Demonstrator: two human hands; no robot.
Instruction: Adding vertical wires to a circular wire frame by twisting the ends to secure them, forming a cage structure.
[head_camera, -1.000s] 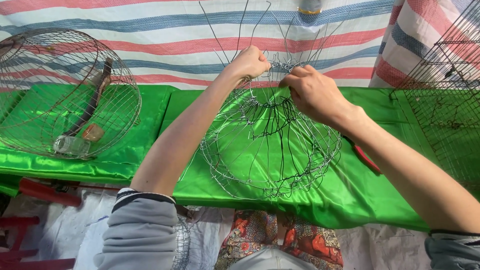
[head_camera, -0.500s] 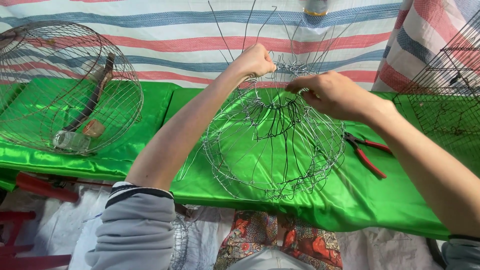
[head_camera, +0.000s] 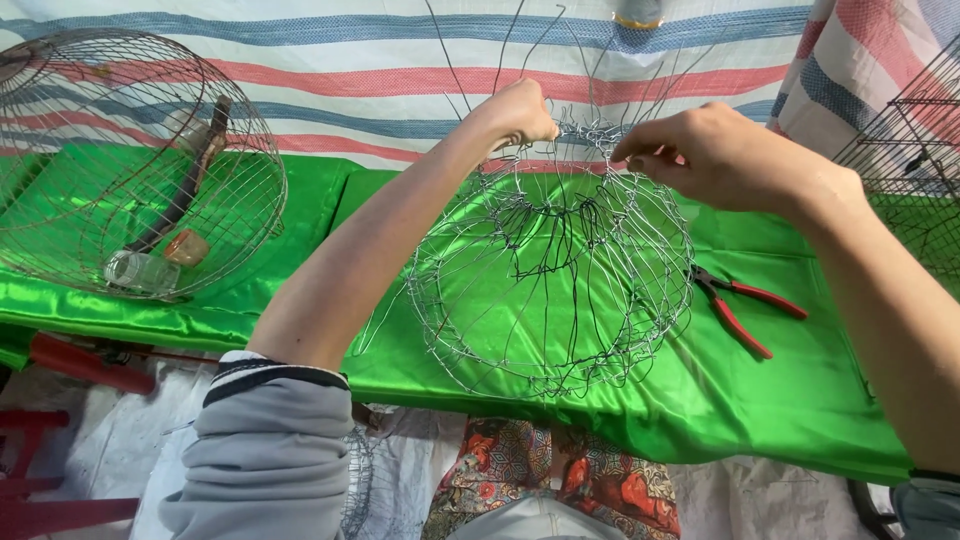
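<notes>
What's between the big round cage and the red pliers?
In the head view, the wire basket the hands are working on sits between the cage and the pliers, on green cloth.

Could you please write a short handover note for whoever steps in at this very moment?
Left hand grips the far top rim of the half-woven wire basket. Right hand pinches a wire at that rim, just to the right.
The basket stands on the green cloth; red-handled pliers lie to its right, untouched.
Done: lower mesh is woven.
Left: loose wire ends stick up unwoven above the rim.
A finished wire cage sits far left.
</notes>
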